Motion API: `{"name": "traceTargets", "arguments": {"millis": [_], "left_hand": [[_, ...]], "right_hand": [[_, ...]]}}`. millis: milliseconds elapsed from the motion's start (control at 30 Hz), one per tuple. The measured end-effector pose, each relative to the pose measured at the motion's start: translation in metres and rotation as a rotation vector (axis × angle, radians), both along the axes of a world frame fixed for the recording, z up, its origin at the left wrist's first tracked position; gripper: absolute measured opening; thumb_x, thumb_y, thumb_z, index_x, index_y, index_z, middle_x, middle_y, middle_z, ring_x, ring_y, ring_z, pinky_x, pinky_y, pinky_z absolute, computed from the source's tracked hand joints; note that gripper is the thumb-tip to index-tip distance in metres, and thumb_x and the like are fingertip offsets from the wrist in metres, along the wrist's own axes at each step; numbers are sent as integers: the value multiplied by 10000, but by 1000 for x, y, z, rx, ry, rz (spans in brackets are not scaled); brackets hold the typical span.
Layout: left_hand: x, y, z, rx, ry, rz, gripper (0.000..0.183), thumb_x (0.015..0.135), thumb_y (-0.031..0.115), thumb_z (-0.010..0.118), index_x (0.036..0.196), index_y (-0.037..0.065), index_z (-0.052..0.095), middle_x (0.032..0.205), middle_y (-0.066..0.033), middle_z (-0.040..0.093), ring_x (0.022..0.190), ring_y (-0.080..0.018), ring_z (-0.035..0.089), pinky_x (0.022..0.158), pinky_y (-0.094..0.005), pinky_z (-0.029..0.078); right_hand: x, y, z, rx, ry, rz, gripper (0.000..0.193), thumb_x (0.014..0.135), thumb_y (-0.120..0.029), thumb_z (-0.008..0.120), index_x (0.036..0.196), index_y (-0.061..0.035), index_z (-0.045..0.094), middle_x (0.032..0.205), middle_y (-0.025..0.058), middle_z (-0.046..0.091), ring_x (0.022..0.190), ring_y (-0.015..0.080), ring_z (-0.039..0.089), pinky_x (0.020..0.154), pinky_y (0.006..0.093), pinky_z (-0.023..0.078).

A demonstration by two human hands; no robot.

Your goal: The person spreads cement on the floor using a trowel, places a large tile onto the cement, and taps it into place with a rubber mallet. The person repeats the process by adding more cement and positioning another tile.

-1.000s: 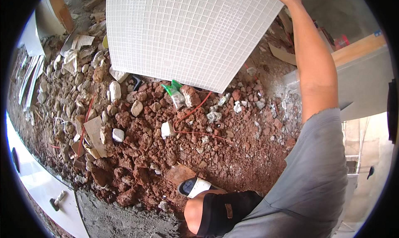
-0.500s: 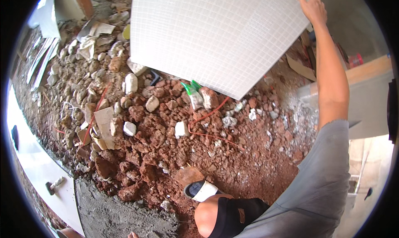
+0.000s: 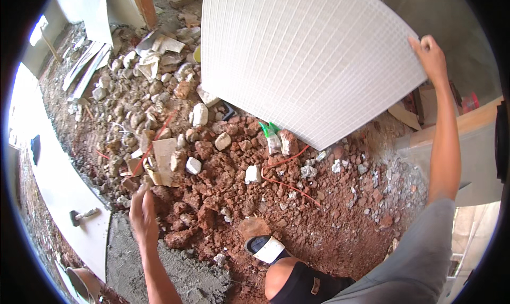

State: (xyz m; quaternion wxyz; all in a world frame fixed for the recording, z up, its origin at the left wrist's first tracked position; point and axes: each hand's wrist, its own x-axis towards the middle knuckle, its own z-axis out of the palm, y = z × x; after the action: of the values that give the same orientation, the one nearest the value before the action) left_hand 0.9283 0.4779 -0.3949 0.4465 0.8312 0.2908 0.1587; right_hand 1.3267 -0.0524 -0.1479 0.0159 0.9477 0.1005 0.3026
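A large pale tile [image 3: 303, 54] with a fine grid pattern on its face stands tilted over the rubble at the top. My right hand [image 3: 431, 59] grips its right edge, arm stretched out. My left hand [image 3: 142, 213] is raised over the grey mortar's far edge, away from the tile; its fingers are drawn together and I see nothing in them. Spread below it is a bed of grey mortar [image 3: 164, 272]. At the left, a mallet [image 3: 84, 216] lies on a smooth white tile [image 3: 58, 182].
Red soil and stones [image 3: 212, 182] cover the ground ahead, crossed by an orange cable [image 3: 292, 184]. A green and clear plastic bag [image 3: 272, 138] lies by the tile's lower corner. A bucket [image 3: 84, 284] stands at lower left. My shod foot [image 3: 263, 248] rests on the soil.
My left hand has risen into view from the lower edge. The view has shifted, so the whole scene sits farther right and lower. My right hand stays on the tile's edge.
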Motion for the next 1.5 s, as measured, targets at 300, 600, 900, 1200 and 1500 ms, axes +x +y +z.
{"name": "traceTargets", "arguments": {"millis": [300, 600, 900, 1200, 1500], "left_hand": [[259, -159, 246, -935, -44, -155, 1029, 861, 729, 412, 1502, 0, 69, 1533, -283, 115, 1421, -419, 172, 1118, -602, 222], [251, -167, 231, -903, 49, 158, 483, 895, 179, 527, 1273, -105, 428, 1121, -223, 575, 983, -264, 597, 820, -361, 506], [63, -173, 272, -717, -115, 143, 271, 876, 99, 522, 1091, -61, 563, 927, -59, 621, 816, -132, 559, 710, -293, 471], [-203, -242, 384, -852, 35, 313, 199, 905, 44, 576, 1087, -32, 551, 940, -73, 624, 877, -127, 589, 763, -281, 474], [-406, -248, 444, -656, -183, 324, 296, 919, 97, 564, 1174, -45, 518, 1073, -121, 617, 935, -158, 602, 822, -289, 477]], "right_hand": [[-115, 31, 58, 329, 1001, 183, 246, 923, -250, 619, 896, -6, 611, 793, 39, 599, 799, 118, 529, 724, 307, 453], [-145, 22, -66, 713, 1934, -661, 660, 953, -573, 423, 1281, -13, 543, 1174, 251, 618, 1015, 339, 634, 934, 519, 440], [-317, -7, -100, 827, 1614, -584, 627, 964, -501, 444, 1264, 39, 553, 1256, 201, 593, 1088, 324, 597, 893, 442, 449], [-504, 1, -134, 722, 1356, -951, 659, 981, -478, 438, 1319, 87, 473, 1305, 232, 545, 1161, 335, 564, 950, 429, 446], [-555, 84, -15, 779, 1430, -336, 574, 989, -435, 460, 1163, 92, 605, 1126, 218, 648, 1065, 317, 615, 887, 436, 469]]}}
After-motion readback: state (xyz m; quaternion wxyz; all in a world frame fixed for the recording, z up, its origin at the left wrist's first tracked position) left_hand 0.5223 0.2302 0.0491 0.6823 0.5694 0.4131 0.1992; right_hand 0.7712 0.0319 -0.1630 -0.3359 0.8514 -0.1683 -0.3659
